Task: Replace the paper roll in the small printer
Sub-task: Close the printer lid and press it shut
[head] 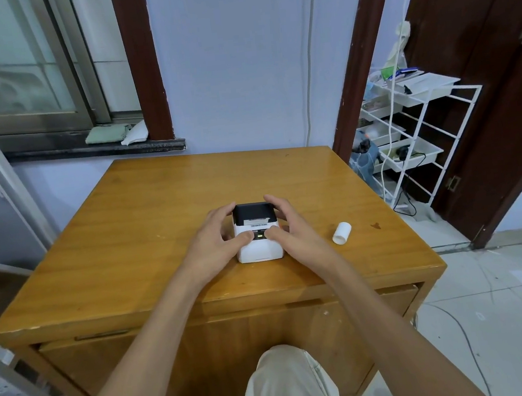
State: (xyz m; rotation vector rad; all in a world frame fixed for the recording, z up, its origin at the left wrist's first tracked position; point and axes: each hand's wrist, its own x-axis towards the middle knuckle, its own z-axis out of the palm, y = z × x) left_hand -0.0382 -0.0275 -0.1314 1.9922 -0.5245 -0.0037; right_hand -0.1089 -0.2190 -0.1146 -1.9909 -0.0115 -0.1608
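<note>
both hands (pixel 257 231) clamping the small white black-lidded printer (pixel 257 232) to steady it; white paper roll (pixel 341 233) waiting on wooden counter (pixel 146 230).

bare forearms (pixel 158 333) with no sleeves showing, no watch or rings on either hand, light beige trousers (pixel 287 387) with a bit of a crease

Soft even daylight, glossy table (pixel 163 209) sheen, wide-angle edge bending.
</note>
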